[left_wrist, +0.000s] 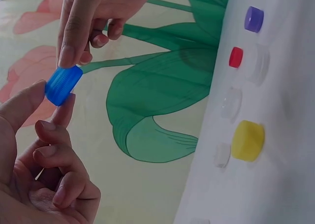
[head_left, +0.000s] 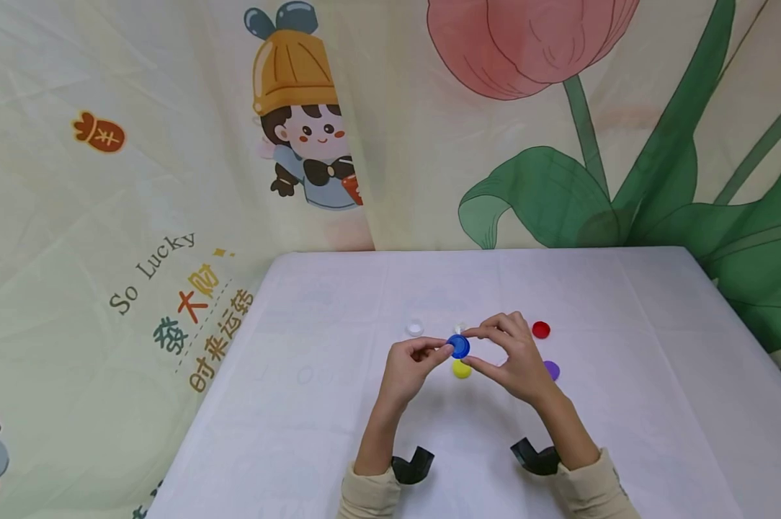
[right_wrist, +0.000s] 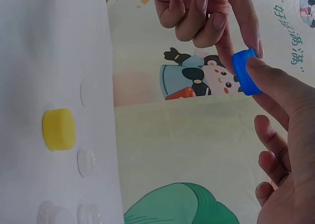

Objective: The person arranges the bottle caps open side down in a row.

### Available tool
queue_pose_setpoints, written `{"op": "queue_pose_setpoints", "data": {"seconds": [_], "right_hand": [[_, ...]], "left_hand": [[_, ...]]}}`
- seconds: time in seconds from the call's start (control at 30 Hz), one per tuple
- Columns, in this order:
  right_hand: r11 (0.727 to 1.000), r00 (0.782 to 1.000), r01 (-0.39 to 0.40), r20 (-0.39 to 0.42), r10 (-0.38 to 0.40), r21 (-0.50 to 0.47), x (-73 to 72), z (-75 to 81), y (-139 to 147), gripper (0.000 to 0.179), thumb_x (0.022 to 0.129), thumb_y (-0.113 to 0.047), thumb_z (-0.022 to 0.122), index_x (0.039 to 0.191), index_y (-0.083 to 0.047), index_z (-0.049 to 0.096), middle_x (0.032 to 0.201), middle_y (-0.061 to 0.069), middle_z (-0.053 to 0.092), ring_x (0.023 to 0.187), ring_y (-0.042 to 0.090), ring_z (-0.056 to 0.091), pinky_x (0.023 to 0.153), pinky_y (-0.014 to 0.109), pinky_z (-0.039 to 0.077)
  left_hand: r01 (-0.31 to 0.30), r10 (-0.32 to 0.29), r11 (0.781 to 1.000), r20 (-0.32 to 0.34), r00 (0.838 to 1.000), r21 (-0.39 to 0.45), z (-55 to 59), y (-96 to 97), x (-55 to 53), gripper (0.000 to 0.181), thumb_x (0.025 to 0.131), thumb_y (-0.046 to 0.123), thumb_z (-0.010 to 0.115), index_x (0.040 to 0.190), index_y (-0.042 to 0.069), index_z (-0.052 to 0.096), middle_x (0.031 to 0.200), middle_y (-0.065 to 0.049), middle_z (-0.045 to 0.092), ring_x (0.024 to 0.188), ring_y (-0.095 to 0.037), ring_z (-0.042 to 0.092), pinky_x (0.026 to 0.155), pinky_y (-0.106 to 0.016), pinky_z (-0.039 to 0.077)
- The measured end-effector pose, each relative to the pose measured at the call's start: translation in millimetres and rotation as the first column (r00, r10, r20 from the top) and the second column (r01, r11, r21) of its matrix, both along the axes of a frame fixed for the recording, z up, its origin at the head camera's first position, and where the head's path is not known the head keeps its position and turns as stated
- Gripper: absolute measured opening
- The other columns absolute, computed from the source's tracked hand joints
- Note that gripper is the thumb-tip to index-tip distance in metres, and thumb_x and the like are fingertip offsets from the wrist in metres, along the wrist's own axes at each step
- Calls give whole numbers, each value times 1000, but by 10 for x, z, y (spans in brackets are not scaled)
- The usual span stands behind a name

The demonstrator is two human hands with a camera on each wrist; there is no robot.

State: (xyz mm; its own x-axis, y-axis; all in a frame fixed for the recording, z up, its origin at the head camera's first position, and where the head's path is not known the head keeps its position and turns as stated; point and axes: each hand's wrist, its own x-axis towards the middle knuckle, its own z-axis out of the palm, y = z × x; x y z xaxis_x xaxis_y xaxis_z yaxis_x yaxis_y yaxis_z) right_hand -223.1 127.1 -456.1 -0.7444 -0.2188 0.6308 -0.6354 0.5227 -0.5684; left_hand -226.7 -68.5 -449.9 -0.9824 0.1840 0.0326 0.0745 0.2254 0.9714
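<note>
Above the white table, both hands meet at a blue bottle cap (head_left: 458, 347), raised in front of the person. My left hand (head_left: 408, 369) pinches its left side between thumb and forefinger, the other fingers curled in. From the right, my right hand (head_left: 516, 358) pinches the same cap with thumb and forefinger. Ridges show on the side of the blue cap (left_wrist: 64, 85) in the left wrist view. A yellow cap (head_left: 462, 369) lies on the table just below it, and a purple cap (head_left: 551, 370) is partly hidden behind the right hand.
A red cap (head_left: 541, 329) lies beyond the right hand, a clear cap (head_left: 414, 328) beyond the left. More clear caps (right_wrist: 86, 163) lie around the yellow one. The white-covered table (head_left: 287, 404) ends at a printed cloth backdrop (head_left: 403, 144).
</note>
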Motion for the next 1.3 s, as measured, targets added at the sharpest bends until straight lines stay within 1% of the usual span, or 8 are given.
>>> {"op": "queue_pose_setpoints", "data": {"seconds": [0.23,0.4,0.5,0.53,0.7,0.8,1.03,1.3], "right_hand": [[1000,1000,11,6,-11,6,-2,-18,8,38,64,-23,81,100,-18,69,90,-5,53,89,11,37,68,30,35],[1000,1000,23,17,-23,-10,7,-22,17,37,64,-23,81,98,-17,69,90,-5,54,89,10,38,68,30,36],[999,999,32,9,-32,-22,18,-32,18,36,63,-22,82,97,-17,69,89,-4,54,88,10,38,67,29,37],[999,999,35,4,-35,-26,21,-43,18,36,63,-21,82,97,-17,70,89,-5,54,87,10,39,67,29,37],[998,999,37,-7,-37,-43,39,-81,13,36,62,-20,82,96,-17,70,89,-5,55,87,10,39,66,27,38],[998,1000,28,15,-27,-50,49,-82,13,36,63,-22,82,97,-18,70,90,-5,55,88,9,40,67,29,40],[998,999,18,39,-16,-58,64,-83,9,35,66,-25,80,98,-18,69,90,-3,56,89,9,41,67,30,42],[998,999,15,48,-12,-60,54,-82,16,35,66,-24,80,98,-18,69,89,-4,57,88,9,41,67,28,41]], "left_hand": [[14,-15,1000,-37,999,-8,242,33,117,24,80,22,67,93,2,69,69,-3,57,62,-12,45,53,-21,37],[16,-17,1000,-35,999,-9,266,55,124,23,81,22,66,92,2,69,70,-4,59,63,-12,46,54,-22,37],[18,-18,1000,-20,1000,-17,265,63,121,23,81,23,66,91,2,70,73,-12,61,64,-12,46,56,-22,37],[18,-18,1000,-13,1000,-18,224,61,105,24,81,25,67,91,4,70,74,-12,61,64,-12,47,56,-22,37],[18,-18,1000,7,1000,-9,189,61,112,26,80,27,67,91,4,70,76,-16,61,65,-13,47,57,-23,37],[19,-19,1000,5,1000,-4,225,65,144,24,81,24,66,91,2,70,75,-18,60,65,-12,46,57,-22,36],[24,-24,1000,3,1000,6,225,65,154,23,82,23,66,90,2,70,69,-2,58,64,-11,45,56,-21,36],[23,-23,1000,-6,1000,-10,236,68,146,24,82,25,66,90,3,70,70,-2,60,64,-11,46,56,-21,37]]}}
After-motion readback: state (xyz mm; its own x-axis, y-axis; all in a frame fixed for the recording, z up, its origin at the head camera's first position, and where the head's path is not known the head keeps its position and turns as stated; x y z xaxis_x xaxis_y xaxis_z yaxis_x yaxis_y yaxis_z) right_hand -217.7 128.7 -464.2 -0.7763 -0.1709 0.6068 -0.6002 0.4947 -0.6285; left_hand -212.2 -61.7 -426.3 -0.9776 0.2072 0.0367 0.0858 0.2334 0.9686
